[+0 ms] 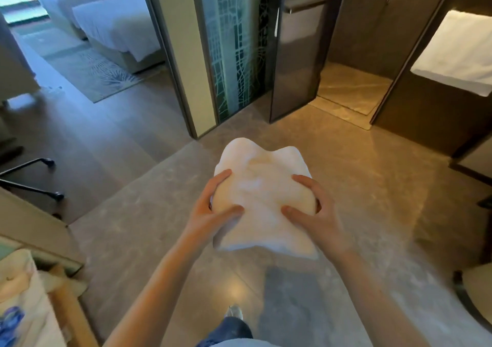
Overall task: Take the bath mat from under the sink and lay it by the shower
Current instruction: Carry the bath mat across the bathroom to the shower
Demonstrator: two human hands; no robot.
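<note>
A folded white bath mat (pixel 262 187) is held in the air in front of me, above the grey stone floor. My left hand (pixel 213 211) grips its left edge, thumb on top and fingers underneath. On the right edge my right hand (pixel 310 211) holds it the same way. The shower (pixel 348 91) lies ahead and to the right, its dark glass door (pixel 295 53) open and its beige floor showing behind a low sill.
A patterned glass panel (pixel 237 48) stands left of the shower. Further left a doorway leads to a bedroom with a bed (pixel 111 24). A white towel (pixel 458 53) hangs at the right. An office chair base (pixel 32 179) and a shelf with towels (pixel 21 293) are at the left.
</note>
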